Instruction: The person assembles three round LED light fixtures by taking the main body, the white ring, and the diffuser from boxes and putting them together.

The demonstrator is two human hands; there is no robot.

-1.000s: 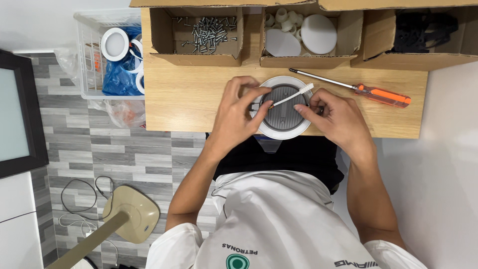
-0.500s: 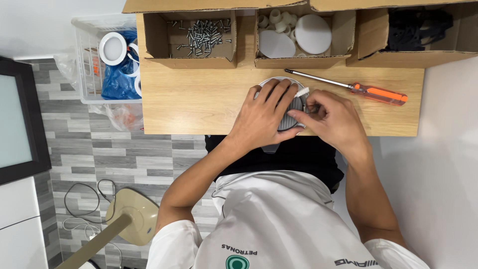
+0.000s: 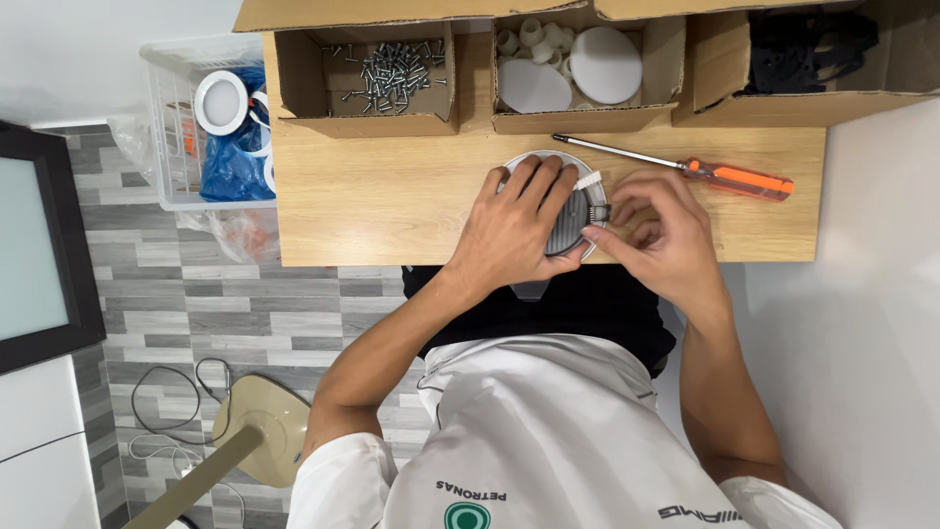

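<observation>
A: What lies under the hands?
B: A round white light fitting (image 3: 573, 220) with a dark ribbed centre, resting on the wooden bench (image 3: 392, 196) near its front edge, just below the middle cardboard box.

A: How does the left hand (image 3: 514, 225) meet it?
B: Palm down, fingers (image 3: 537, 186) spread apart and laid flat across the top of the fitting, pressing on it and covering most of its left half.

A: And the right hand (image 3: 661, 230)?
B: It sits at the fitting's right edge, thumb and forefinger pinched together on a small metal spring clip (image 3: 599, 212) at the rim; a short white tab (image 3: 587, 180) stands just above that clip.

A: What else is on the bench?
B: An orange-handled screwdriver (image 3: 685, 168) lies just beyond the right hand, its shaft pointing left, apart from both hands. Along the back stand three open cardboard boxes: one of loose screws (image 3: 387, 71), one of white round covers (image 3: 605, 61) and small white parts, one of black parts (image 3: 803, 44).

A: And off the bench?
B: A clear plastic bin (image 3: 176, 137) to the left holds a blue bag (image 3: 235, 157) and a further white round fitting (image 3: 221, 102). Cables lie on the grey tiled floor (image 3: 196, 294)
</observation>
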